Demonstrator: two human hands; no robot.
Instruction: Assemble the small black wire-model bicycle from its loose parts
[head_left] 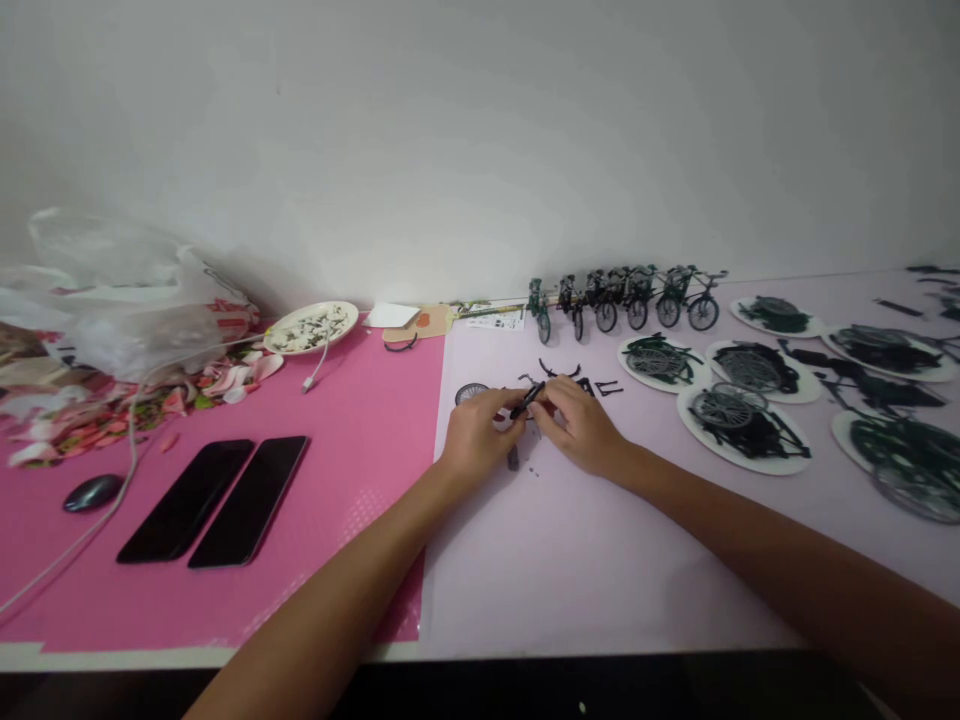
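Left hand (478,432) and right hand (581,425) both pinch a dark part (527,401) (a wheel (470,392) lies just beside the left), bikes (637,302) standing behind them

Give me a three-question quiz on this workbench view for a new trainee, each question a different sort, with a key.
1. Multiple choice: what are the left hand and the right hand holding between them?
A. a computer mouse
B. a small black part
C. a white cable

2. True or false: two smartphones lie side by side on the pink surface.

3. Fill in the missing word: the miniature bicycles stand upright in a row, with the ____ behind them.

Key: 1. B; 2. True; 3. wall.
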